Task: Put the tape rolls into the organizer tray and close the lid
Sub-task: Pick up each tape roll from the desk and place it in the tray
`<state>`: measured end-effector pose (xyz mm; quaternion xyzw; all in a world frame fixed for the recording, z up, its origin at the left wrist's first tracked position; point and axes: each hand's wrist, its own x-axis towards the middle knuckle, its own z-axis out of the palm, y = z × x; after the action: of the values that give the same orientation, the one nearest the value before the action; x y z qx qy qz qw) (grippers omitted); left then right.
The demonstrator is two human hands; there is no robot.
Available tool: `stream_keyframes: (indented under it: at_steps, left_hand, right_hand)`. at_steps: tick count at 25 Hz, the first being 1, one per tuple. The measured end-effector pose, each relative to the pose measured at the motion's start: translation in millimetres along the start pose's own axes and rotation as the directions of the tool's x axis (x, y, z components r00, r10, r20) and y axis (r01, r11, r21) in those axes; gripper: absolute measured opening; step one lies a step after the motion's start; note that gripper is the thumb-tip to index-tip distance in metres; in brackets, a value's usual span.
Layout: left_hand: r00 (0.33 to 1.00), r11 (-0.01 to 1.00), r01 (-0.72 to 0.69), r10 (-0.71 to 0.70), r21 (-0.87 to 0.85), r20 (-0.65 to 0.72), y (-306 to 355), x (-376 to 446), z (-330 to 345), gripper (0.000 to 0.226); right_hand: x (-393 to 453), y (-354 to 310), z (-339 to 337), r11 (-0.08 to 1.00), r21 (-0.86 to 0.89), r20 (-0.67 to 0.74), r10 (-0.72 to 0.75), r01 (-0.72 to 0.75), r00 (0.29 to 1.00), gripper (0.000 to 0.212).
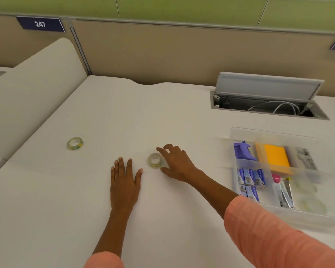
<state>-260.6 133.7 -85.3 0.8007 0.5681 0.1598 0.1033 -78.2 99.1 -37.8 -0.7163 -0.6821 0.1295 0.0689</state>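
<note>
I see the white desk (162, 117), with the clear organizer tray (275, 133) at near right, its lid not clearly visible. My left hand (124, 184) lies flat, fingers spread, empty. My right hand (177, 163) is wide around the near tape roll (154, 160), thumb and fingers not yet pinching. It looks light, rigid and slick; I'd pinch across the rim. A second tape roll (75, 143) sits far left

White desk (162, 117), beige partition (182, 51), green wall (182, 8).
</note>
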Motion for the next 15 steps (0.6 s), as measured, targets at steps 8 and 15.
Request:
stream_keyframes:
  at_steps: [8,15]
  left_hand:
    - [0.996,0.999,0.032,-0.031,-0.011,0.078,25.7,-22.8,-0.7,0.087]
    - [0.993,0.997,0.07,-0.065,-0.043,0.1,49.4,-29.6,2.5,0.102]
  right_hand:
    - [-22.0,2.1,-6.3,0.995,0.02,0.076,-0.094,0.093,0.993,0.037]
    - [-58.4,31.2,-12.5,0.984,0.177,-0.021,-0.007,0.011,1.0,0.02]
